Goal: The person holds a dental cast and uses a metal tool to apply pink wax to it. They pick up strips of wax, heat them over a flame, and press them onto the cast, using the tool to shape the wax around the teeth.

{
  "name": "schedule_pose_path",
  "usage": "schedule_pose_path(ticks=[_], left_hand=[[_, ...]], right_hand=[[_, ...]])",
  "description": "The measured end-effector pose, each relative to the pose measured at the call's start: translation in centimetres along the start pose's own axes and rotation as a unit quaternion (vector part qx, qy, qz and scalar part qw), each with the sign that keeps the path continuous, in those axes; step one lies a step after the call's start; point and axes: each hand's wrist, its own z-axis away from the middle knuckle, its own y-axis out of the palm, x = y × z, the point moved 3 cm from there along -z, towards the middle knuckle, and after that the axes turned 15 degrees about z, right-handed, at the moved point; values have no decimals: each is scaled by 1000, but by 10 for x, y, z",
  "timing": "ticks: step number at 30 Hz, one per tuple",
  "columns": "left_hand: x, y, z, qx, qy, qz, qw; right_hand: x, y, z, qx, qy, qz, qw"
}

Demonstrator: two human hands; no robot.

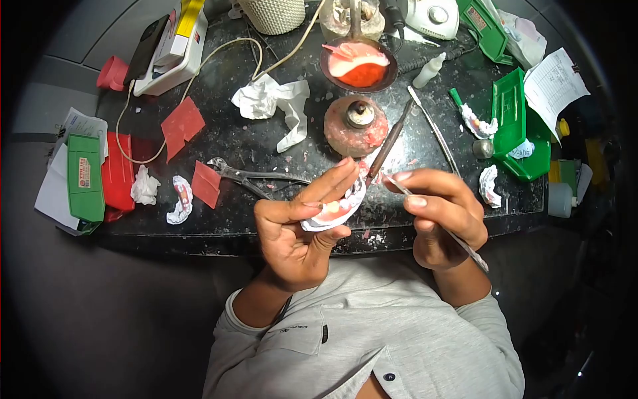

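Note:
Between the fingers and thumb of my left hand [292,246] is a white plaster dental model [337,214] with pink wax and some teeth along its arch. My right hand [445,216] grips a thin metal wax carver [458,241] like a pen, its tip pointing toward the model but apart from it. Just beyond the model stands a wax-spattered spirit burner [357,126]. A dark-handled tool [391,143] leans beside the burner. Above it, a round pan [359,64] holds melted red wax with a paler pink piece in it.
Pliers [252,177] lie left of the model, near red wax sheets [183,128] and another plaster model [180,199]. Crumpled tissue [266,100] is farther back. To the right are a metal spatula [433,126], a dropper bottle [429,70], more plaster models [490,187] and a green box [528,153].

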Motion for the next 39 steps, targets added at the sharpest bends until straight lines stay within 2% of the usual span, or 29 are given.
schedule_pose_path(ticks=[2, 5, 7, 9, 12, 24, 37, 39], left_hand=[[1, 0, -1, 25, 19, 18, 999], [6, 0, -1, 29, 47, 30, 998], [4, -1, 2, 16, 18, 49, 999], [3, -3, 2, 2, -6, 44, 999], [0, -5, 3, -19, -58, 43, 997], [-2, -5, 5, -22, -88, 11, 996], [1, -7, 6, -13, -98, 23, 995], [0, -6, 6, -20, -100, 33, 994]], right_hand=[[4, 1, 2, 28, 47, 2, 998], [6, 2, 3, 47, 58, 4, 997], [5, 3, 2, 55, 73, 6, 996], [3, 6, -1, 78, 16, -1, 997], [8, 7, -1, 104, 37, -7, 994], [11, 11, 3, 140, 49, -51, 988], [14, 12, 3, 165, 63, -29, 984], [13, 11, 2, 166, 35, -36, 985]])
